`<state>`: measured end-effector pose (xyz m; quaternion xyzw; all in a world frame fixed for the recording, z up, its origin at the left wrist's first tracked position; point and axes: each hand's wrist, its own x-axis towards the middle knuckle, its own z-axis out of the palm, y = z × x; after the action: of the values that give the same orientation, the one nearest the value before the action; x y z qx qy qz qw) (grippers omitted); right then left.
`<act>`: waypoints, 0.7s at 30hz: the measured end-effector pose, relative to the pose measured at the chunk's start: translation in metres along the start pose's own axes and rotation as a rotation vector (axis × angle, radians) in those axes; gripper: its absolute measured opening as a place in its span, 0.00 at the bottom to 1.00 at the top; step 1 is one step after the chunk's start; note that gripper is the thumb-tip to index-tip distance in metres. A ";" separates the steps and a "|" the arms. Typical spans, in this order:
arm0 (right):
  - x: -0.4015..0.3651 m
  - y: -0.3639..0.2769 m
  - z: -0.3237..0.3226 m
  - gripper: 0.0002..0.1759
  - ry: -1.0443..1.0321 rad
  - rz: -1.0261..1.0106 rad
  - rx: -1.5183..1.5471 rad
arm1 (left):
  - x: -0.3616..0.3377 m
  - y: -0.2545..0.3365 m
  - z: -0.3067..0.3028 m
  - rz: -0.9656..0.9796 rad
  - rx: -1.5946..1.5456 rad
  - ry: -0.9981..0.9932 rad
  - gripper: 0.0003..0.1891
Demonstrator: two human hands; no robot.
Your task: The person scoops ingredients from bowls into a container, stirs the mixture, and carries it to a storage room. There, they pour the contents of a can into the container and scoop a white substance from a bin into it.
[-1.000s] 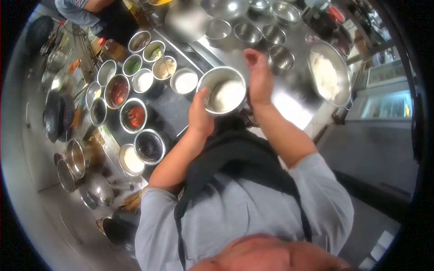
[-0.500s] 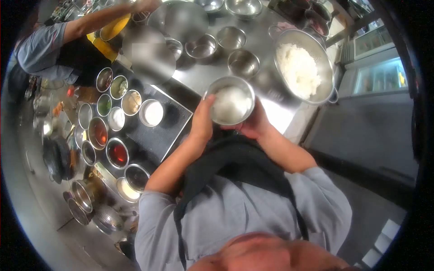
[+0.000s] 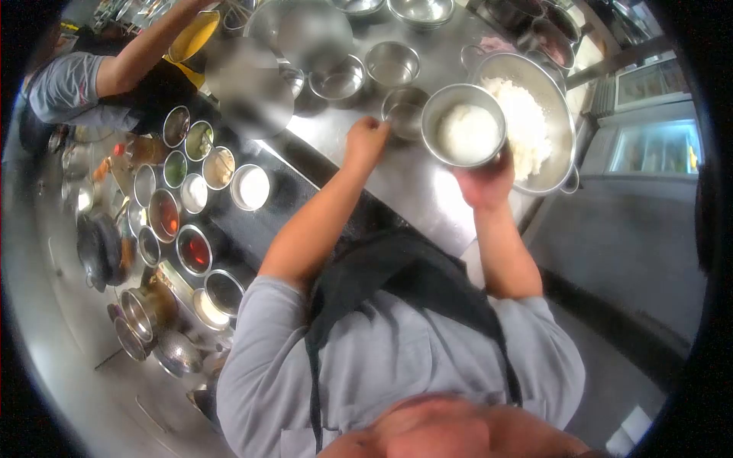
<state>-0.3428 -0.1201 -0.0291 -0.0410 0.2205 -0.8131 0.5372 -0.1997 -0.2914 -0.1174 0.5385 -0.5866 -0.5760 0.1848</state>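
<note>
My right hand grips from below a steel bowl of white rice, held up beside the big steel pan of rice. My left hand is stretched out over the steel counter, fingers curled, touching or nearly touching the rim of a small empty steel bowl. Whether it grips that rim I cannot tell.
More empty steel bowls stand at the back of the counter. Several round containers of sauces and seasonings fill the left side, with woks and ladles beyond. Another person in a grey shirt reaches across at top left.
My left hand has let go of the rice bowl and reached forward to the small empty bowl. My right hand has carried the rice bowl right, next to the big rice pan.
</note>
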 end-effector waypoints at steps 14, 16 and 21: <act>0.006 0.014 -0.032 0.33 0.140 -0.036 -0.521 | -0.053 -0.016 -0.035 0.085 0.128 0.052 0.17; 0.006 0.017 -0.022 0.36 0.100 -0.068 -0.660 | -0.059 -0.018 -0.039 0.145 0.164 0.058 0.17; 0.007 0.019 -0.016 0.44 0.006 -0.143 -1.117 | -0.068 -0.020 -0.042 0.197 0.190 0.045 0.18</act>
<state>-0.3345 -0.1275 -0.0519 -0.3316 0.6157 -0.6073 0.3769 -0.1322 -0.2493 -0.0966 0.5061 -0.6844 -0.4846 0.2017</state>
